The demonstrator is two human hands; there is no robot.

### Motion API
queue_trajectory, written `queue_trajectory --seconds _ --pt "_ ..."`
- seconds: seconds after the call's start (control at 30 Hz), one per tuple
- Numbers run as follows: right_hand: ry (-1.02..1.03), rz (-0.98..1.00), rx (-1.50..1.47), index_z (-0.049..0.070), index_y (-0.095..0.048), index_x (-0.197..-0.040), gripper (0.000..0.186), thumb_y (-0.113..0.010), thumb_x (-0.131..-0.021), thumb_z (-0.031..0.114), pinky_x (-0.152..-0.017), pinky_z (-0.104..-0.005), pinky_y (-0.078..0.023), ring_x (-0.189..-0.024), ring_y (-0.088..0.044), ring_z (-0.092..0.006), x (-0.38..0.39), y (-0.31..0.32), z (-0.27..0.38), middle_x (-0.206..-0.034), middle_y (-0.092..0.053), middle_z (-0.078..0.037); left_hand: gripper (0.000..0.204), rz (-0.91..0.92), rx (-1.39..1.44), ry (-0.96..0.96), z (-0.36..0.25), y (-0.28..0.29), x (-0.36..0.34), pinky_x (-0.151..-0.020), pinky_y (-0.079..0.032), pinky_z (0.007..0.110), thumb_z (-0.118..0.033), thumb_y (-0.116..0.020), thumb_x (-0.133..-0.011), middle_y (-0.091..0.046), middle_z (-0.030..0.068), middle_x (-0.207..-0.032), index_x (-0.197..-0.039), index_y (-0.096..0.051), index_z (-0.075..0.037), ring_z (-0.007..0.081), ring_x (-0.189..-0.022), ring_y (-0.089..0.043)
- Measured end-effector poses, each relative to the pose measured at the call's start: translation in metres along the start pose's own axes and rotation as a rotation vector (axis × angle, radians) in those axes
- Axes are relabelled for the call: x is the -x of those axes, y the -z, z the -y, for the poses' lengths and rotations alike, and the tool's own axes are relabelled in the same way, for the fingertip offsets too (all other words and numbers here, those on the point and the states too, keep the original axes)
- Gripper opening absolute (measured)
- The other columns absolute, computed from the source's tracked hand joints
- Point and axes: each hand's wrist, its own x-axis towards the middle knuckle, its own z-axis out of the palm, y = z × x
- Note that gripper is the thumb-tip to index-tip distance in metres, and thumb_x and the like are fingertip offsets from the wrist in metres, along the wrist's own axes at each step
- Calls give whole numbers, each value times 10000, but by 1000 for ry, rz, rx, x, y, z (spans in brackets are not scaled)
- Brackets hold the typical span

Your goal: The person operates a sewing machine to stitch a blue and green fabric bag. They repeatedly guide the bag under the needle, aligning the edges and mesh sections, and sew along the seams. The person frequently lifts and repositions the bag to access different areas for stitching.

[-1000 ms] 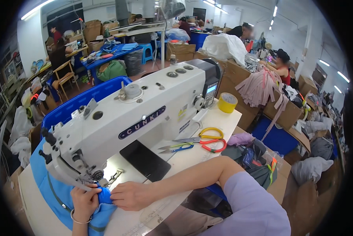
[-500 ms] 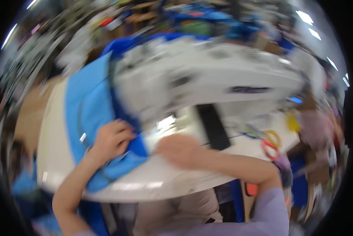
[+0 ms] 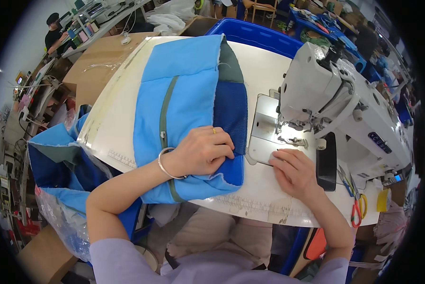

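Observation:
A light blue sewn fabric piece (image 3: 189,102) lies on the white table, with a grey-green zip strip down its front, a dark blue mesh-like inner layer and a raw edge. My left hand (image 3: 202,150), a bangle on its wrist and a ring on one finger, rests on its lower right part; the fingers are curled and pinch the fabric at the edge. To the right, my right hand (image 3: 295,173) lies on the table, fingers stretched out, fingertips at the corner of the sewing machine's metal plate (image 3: 264,137). Nothing shows in it. The presser foot (image 3: 294,141) has no fabric under it.
The white sewing machine (image 3: 335,94) fills the right side. Scissors (image 3: 357,203) with red and yellow handles lie beside yellow tape (image 3: 384,200). A blue crate (image 3: 260,38) stands behind the table. More blue sewn pieces (image 3: 56,161) hang at the left. A person (image 3: 55,35) sits far left.
The view has swung and sharpened, so the machine now appears farther right. My right hand has moved away from the fabric to the machine's plate. My left hand stays on the fabric.

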Motion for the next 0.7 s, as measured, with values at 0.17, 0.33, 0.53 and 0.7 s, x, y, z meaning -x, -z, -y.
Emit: queue_trajectory --seconds 0.17,0.33,0.53,0.7 --pt "20 -20 -6 56 -724 -1020 245 -752 -777 28 -814 -379 -575 -986 -690 -282 -2 2 -1 -1089 -710 -85 168 3 8 -2 2 2 -1 -721 -565 358 32 -700 -702 -735 31 -937 -809 -736 -93 230 -824 -706" --pt "10 -53 -52 52 -721 -991 207 -746 -787 34 -806 -381 -571 -955 -686 -277 0 2 0 -1047 -708 -85 253 261 27 143 -23 39 -9 -888 -544 426 -105 -723 -820 -744 81 -1078 -1071 -754 -97 289 -976 -698" --pt "21 -115 -43 66 -727 -974 174 -743 -801 49 -815 -364 -564 -946 -684 -251 10 -3 -6 -1023 -709 -58 610 623 -477 137 -97 71 20 -1201 -307 575 -346 -752 -860 -638 137 -1343 -1385 -598 -76 309 -1279 -590" --pt "11 -122 -74 78 -735 -973 155 -736 -818 66 -827 -370 -565 -964 -686 -246 10 -9 -4 -1023 -718 -53 204 -101 -69 1029 -73 157 51 -906 -555 369 -245 -729 -901 -712 61 -915 -968 -726 -52 191 -849 -697"
